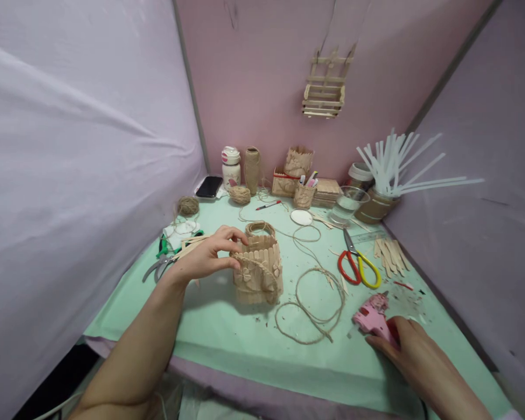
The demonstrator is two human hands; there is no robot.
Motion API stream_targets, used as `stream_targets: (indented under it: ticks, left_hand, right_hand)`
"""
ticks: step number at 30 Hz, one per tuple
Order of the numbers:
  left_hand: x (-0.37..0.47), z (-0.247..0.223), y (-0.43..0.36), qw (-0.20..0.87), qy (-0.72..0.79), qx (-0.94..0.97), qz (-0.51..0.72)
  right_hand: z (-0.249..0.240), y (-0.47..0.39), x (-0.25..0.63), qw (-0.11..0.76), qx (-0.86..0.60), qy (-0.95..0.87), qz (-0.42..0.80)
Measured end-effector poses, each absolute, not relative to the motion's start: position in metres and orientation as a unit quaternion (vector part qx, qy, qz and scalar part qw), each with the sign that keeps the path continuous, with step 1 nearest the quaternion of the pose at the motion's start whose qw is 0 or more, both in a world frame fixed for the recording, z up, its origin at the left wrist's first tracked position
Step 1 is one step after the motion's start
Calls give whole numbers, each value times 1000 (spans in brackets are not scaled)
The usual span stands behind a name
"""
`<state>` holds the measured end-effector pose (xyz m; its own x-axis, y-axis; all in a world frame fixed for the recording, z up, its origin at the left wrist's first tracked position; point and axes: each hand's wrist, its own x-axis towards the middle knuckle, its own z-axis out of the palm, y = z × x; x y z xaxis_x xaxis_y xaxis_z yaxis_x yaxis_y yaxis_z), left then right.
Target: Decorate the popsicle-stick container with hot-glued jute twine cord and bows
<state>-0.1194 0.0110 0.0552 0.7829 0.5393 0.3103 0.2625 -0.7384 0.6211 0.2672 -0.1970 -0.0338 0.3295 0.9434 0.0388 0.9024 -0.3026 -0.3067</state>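
Left grip (214,254), thumb and fingers, pinches the upper left rim of a small craft-stick box (256,284), which stands upright near the middle of a pale green desk (227,344). Braided cord (257,262) curves across its front. The right grip (415,344) is closed around the handle of a pink glue gun (371,315). Loose twine (331,338) lies looped between box and gun; red-and-yellow-handled scissors (356,252) lie just beyond the gun.

The basket (256,279) is matt wood, the twine (328,335) rough
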Motion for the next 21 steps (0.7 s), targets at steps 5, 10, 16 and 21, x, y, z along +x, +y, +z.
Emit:
stream_targets:
  ticks: [5, 10, 16, 21]
  left_hand:
    - [-120, 62, 6, 227, 227, 918, 233]
    - [-116, 63, 3, 269, 197, 912, 240]
    - [-114, 58, -2, 273, 228, 895, 268]
    - [-110, 55, -6, 248, 219, 894, 302]
  right_hand:
    - [-13, -200, 260, 213, -798, -553, 107]
    - [17, -191, 217, 391, -690, -590, 152]
    - [18, -172, 138, 521, -545, -607, 252]
    - [10, -158, 102, 548, -510, -599, 284]
